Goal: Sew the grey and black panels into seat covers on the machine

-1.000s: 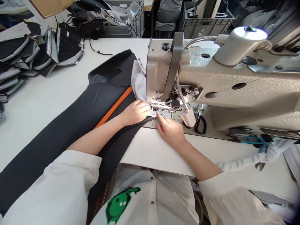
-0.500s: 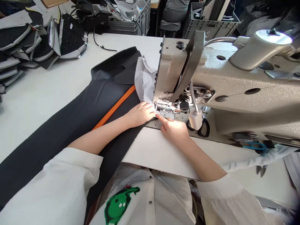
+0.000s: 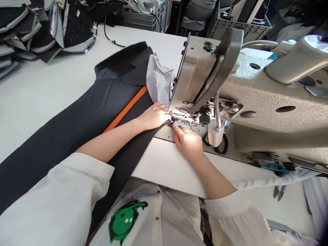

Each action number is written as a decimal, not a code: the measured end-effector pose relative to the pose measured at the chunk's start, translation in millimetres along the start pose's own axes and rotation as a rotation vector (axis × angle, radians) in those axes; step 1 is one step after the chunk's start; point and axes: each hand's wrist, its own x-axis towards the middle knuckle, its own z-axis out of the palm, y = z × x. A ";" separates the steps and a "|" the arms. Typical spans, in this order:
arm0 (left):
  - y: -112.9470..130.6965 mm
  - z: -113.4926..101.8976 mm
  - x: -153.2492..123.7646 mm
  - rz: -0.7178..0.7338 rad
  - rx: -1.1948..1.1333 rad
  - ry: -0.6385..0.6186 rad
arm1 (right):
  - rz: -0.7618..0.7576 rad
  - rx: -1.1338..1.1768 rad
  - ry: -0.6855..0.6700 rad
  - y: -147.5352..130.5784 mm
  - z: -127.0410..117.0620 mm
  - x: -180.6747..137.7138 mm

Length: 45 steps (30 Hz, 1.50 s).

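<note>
Overall light bright and diffuse; white surface [image 3: 156, 157] evenly pale. Warmest, brightest patch at the needle area [image 3: 183, 122], between left grip [image 3: 155, 116] and right grip [image 3: 190, 143], near the gooseneck lamp [image 3: 216, 135]. Sheen on the sewing machine [image 3: 258, 89] beyond the right grip; its underside shaded. Black fabric [image 3: 74, 109] left of the left grip: dark, little detail. Edges stretched, wide-angle; lower-right corner darkened, blurred.
</note>
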 end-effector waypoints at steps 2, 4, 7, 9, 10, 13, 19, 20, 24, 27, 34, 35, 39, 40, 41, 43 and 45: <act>-0.8 0.3 0.4 0.001 0.002 0.014 | 0.000 0.003 -0.006 0.0 -0.8 0.4; -1.1 0.7 0.6 0.000 -0.001 0.024 | 0.001 0.005 -0.006 0.1 -0.9 0.3; -0.5 1.3 0.6 -0.011 0.001 0.019 | 0.007 0.012 0.007 0.3 -0.2 -0.4; 0.4 1.9 0.3 -0.022 -0.004 0.006 | 0.011 0.018 0.011 0.4 0.3 -1.0; 0.9 2.4 0.0 -0.024 -0.012 0.000 | 0.012 0.020 0.009 0.4 0.5 -1.2; 2.4 4.6 -1.4 -0.033 -0.035 -0.005 | 0.016 0.023 -0.001 0.3 0.4 -1.2; 3.7 8.7 -2.9 -0.077 -0.021 0.049 | 0.058 0.028 -0.060 -1.4 -5.9 0.1; 3.7 8.6 -2.6 -0.082 -0.012 0.055 | 0.062 0.029 -0.070 -1.6 -6.9 0.1; 2.7 7.8 -0.9 -0.105 0.012 0.067 | 0.062 0.031 -0.072 -1.2 -7.0 -0.4; 1.1 7.4 0.4 -0.111 -0.005 0.067 | 0.053 0.025 -0.049 -0.8 -4.6 -0.6; -2.9 3.9 1.0 -0.116 -0.108 0.002 | 0.015 0.049 0.015 -1.0 -3.6 -1.9; -2.7 3.5 0.1 -0.117 -0.121 -0.001 | 0.004 0.056 0.027 -0.8 -3.8 -2.7; 1.1 3.4 -7.3 -0.060 -0.171 0.024 | -0.015 0.070 0.069 -0.3 -3.7 -5.0; 2.4 3.7 -9.4 -0.043 -0.173 0.035 | -0.019 0.065 0.074 -0.8 -3.5 -5.1; 3.7 3.9 -11.2 -0.033 -0.168 0.044 | -0.023 0.056 0.077 -1.4 -3.3 -5.0; 5.8 3.5 -13.8 -0.026 -0.149 0.043 | -0.030 0.039 0.073 -2.8 -3.0 -4.7; 7.5 1.9 -14.9 -0.017 -0.137 0.023 | -0.029 0.035 0.065 -3.6 -3.1 -4.7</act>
